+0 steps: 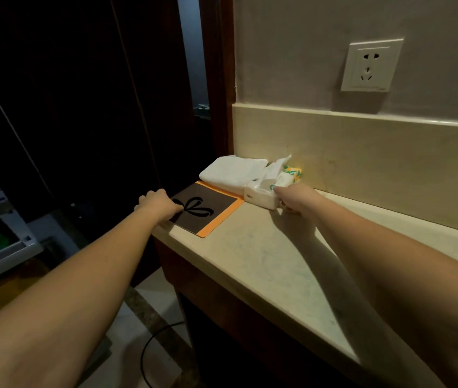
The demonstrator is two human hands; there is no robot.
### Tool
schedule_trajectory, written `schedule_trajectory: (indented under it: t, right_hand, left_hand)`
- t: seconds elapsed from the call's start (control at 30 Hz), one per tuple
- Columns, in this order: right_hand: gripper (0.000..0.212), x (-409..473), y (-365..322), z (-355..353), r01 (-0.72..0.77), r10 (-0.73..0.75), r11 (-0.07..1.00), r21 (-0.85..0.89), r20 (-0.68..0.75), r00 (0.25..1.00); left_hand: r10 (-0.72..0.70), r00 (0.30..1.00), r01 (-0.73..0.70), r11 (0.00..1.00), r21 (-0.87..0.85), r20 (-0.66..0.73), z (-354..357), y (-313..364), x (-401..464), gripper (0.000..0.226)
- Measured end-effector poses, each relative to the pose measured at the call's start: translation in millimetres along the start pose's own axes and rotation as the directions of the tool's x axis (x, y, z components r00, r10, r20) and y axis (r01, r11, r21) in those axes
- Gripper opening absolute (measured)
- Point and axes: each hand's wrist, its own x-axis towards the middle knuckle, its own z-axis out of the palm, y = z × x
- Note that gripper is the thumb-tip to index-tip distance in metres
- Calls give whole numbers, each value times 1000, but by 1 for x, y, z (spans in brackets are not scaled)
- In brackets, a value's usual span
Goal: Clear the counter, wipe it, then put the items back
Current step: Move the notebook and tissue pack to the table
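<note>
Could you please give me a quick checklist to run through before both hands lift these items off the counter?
1. Left hand has hold of the dark mat: ok, its fingers curl over the mat's near left edge.
2. Right hand has hold of the tissue pack: ok, it grips the pack's right end, though the fingers are mostly hidden.
3. Mat free of other items: not ok, the folded white towel appears to rest on its far end.
4. Loose tissue sticking out of the pack secured: cannot tell.
5. Counter near the arms free of obstacles: ok.
6. Landing place for the items: cannot tell, none is clearly in view.
</note>
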Motion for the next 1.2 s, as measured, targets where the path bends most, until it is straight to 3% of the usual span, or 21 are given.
schedule_trajectory:
  t: [0.1, 0.23, 0.37, 0.6, 0.8, 0.9, 1.1, 1.2]
  right_hand:
    - [45, 10, -2, 5, -23, 23, 998, 55, -7, 1000]
    - [15, 19, -7, 7, -90, 83, 980, 175, 48, 995]
    - [24, 21, -12, 5, -194, 171, 940, 280, 104, 980]
    - [4, 18, -29, 5, -362, 287, 695, 621, 222, 932]
    - [32, 20, -24, 11, -348, 239, 600, 720, 254, 937]
    - [20, 21, -23, 10, -353, 236, 641, 681, 263, 936]
    - [14, 9, -16, -3, -370, 255, 604, 706, 269, 929]
    - [13, -4, -13, -12, -343, 233, 623, 703, 252, 939]
  left_hand:
    - [-22, 999, 22, 1000, -1, 38, 3, 4, 6, 75]
    - [-21, 998, 22, 1000, -6, 62, 3, 5, 12, 79]
    - [-28, 995, 29, 1000, -9, 95, -2, 5, 14, 84]
    - [-24, 989, 36, 996, -82, 145, -6, 3, 14, 88]
    - [-5, 986, 39, 978, -205, 167, -6, -1, 8, 64]
    - [-27, 986, 63, 973, -221, 162, -9, 0, 3, 62]
    - [-93, 990, 119, 953, -278, 103, -17, 3, -14, 50]
    - [-113, 985, 163, 875, -456, 134, -19, -5, -24, 31]
